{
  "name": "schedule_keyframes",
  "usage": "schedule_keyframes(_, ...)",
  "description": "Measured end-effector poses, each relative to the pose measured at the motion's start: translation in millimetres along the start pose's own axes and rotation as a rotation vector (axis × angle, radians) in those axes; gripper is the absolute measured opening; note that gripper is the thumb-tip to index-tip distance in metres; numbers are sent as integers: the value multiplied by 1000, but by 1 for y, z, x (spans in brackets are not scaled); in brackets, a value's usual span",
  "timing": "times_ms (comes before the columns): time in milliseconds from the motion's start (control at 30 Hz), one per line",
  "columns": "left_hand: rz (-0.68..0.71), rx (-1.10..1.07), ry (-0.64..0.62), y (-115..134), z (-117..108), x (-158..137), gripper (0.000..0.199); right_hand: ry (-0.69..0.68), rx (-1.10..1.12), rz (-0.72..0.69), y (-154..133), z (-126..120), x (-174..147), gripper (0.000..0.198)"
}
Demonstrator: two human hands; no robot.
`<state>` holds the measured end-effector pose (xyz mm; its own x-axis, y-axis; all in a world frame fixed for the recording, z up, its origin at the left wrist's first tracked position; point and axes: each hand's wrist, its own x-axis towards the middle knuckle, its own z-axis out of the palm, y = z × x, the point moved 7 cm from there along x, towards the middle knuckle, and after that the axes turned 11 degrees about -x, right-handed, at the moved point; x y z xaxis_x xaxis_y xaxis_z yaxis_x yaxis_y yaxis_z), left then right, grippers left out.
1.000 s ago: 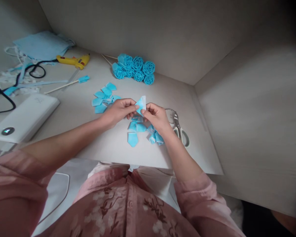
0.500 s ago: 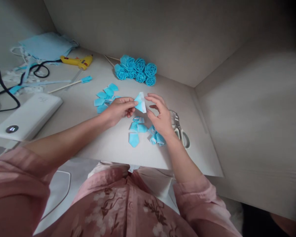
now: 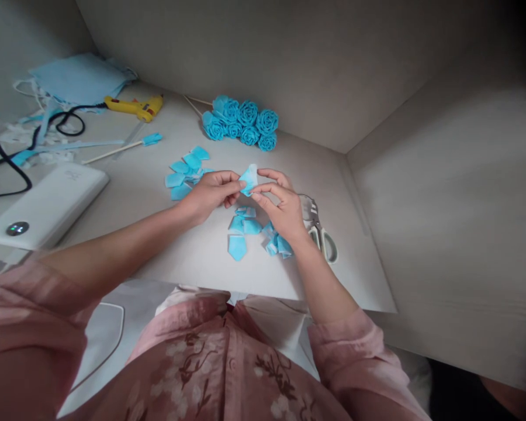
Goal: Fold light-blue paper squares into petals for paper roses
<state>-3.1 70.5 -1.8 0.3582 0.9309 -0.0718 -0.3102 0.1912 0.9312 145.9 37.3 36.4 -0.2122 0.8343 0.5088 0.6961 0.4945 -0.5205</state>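
Note:
Between the thumb and fingers of my left hand (image 3: 214,190) is a small folded blue fabric piece (image 3: 248,178) with a white edge, held above the table. The thumb and index finger of my right hand (image 3: 280,202) pinch its lower right corner, while another finger rests near its upper edge. Beneath my hands lie several cut blue pieces (image 3: 237,247). More folded pieces (image 3: 284,248) lie beside my right wrist, and another loose group (image 3: 179,180) is scattered by my left hand. Scissors (image 3: 322,234) with pale handles lie just right of my right wrist, partly hidden by it.
Several blue fabric roses (image 3: 248,114) on sticks lie at the back. A yellow glue gun (image 3: 134,107), a stick with a blue tip (image 3: 118,151), a stack of blue masks (image 3: 79,79), black cable (image 3: 9,155) and a white power bank (image 3: 48,202) occupy the left. Walls border the table (image 3: 193,257).
My right thumb and index finger have closed on the corner of the blue piece. Its white edge, flat and straight before, is now bent and curled. My left hand keeps its pinch.

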Motion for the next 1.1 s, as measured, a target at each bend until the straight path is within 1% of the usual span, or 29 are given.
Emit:
schedule_keyframes(167, 51, 59, -27, 5, 3, -2, 31, 9, 47, 71, 4, 0, 0, 11)
schedule_keyframes(300, 47, 70, -32, 4, 4, -3, 31, 16, 114, 103, 5, 1, 0, 10)
schedule_keyframes(400, 32, 48, -21, 3, 3, -2, 33, 7, 111, 105, 4, 0, 0, 11)
schedule_keyframes(500, -17, -24, -2, 0, 1, -1, 34, -15, 66, 51, -1, -1, 0, 12)
schedule_keyframes(633, -79, -127, -30, -2, 1, 0, 33, -35, -5, -61, -8, -2, 0, 33)
schedule_keyframes(700, -105, -152, -56, -4, 2, 0, 32, -32, -47, -85, -8, -2, 0, 35)
schedule_keyframes(767, -127, -156, -85, -7, 4, -1, 30, -24, -79, -93, -7, -2, 0, 32)
schedule_keyframes(833, -131, -130, -111, -9, 5, 0, 29, -24, -92, -102, -6, 0, 0, 23)
schedule_keyframes(933, -98, -54, -127, -11, 5, 1, 31, -37, -84, -125, -6, 4, 0, 9)
schedule_keyframes(1033, -40, 14, -116, -9, 4, 1, 32, -34, -59, -126, -7, 4, 0, 11)
schedule_keyframes(1100, -10, 45, -94, -6, 3, 1, 33, -34, -42, -97, -6, 3, 0, 15)
